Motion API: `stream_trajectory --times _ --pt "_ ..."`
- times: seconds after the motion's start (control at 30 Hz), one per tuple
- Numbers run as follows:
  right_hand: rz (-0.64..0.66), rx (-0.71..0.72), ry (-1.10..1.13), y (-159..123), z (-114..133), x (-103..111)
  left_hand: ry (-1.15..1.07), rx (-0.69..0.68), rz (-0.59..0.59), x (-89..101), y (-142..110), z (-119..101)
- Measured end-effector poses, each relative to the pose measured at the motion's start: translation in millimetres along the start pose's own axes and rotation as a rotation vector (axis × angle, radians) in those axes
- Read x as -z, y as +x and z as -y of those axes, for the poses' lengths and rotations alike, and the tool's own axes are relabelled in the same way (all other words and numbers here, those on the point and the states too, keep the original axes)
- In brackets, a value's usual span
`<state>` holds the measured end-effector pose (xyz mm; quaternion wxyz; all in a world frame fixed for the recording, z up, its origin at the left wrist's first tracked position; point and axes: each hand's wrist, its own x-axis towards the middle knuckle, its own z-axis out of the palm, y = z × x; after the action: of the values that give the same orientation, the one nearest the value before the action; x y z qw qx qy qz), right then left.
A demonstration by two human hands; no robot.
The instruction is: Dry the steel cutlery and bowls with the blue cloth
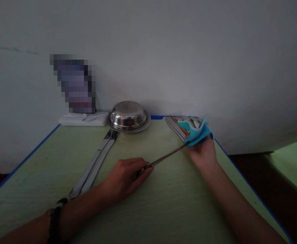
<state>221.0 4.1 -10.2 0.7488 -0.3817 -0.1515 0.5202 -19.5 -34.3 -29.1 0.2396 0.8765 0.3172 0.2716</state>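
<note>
My left hand (pixel 126 178) rests on the green table (pixel 163 203), closed on the handle end of a long thin metal utensil (pixel 165 157). The utensil slants up to the right. Its far end disappears into a blue cloth (pixel 196 134), which my right hand (pixel 203 154) grips and wraps round that end. A dark band sits on my left wrist.
Several metal utensils (pixel 180 125) lie behind the cloth at the table's far edge. An upturned steel bowl (pixel 128 116) stands by the wall. Two long metal utensils (pixel 94 164) lie left of my left hand. A white flat object (pixel 83 119) and a blurred object sit back left.
</note>
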Motion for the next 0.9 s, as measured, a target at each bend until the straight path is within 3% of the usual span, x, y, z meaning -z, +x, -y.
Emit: stream_trajectory --times 0.13,0.27,0.37,0.63,0.73,0.9 --pt "-0.143 -0.044 0.042 -7 -11 -4 0.008 0.095 -0.011 0.9 2 2" --pt "-0.082 -0.088 -0.013 -31 -40 -11 0.029 0.198 0.050 1.2 4 2" --pt "-0.035 -0.166 -0.028 -48 -56 -17 0.042 0.179 0.091 -1.0 4 2" --pt "0.050 -0.229 -0.059 -55 -61 -19 -0.090 0.166 0.113 5.9 5 -3" --pt "0.128 -0.327 -0.113 -61 -64 -19 -0.255 0.167 0.053 12.9 3 2" --pt "0.181 -0.392 -0.103 -70 -69 -21 -0.406 0.357 -0.129 16.6 7 9"
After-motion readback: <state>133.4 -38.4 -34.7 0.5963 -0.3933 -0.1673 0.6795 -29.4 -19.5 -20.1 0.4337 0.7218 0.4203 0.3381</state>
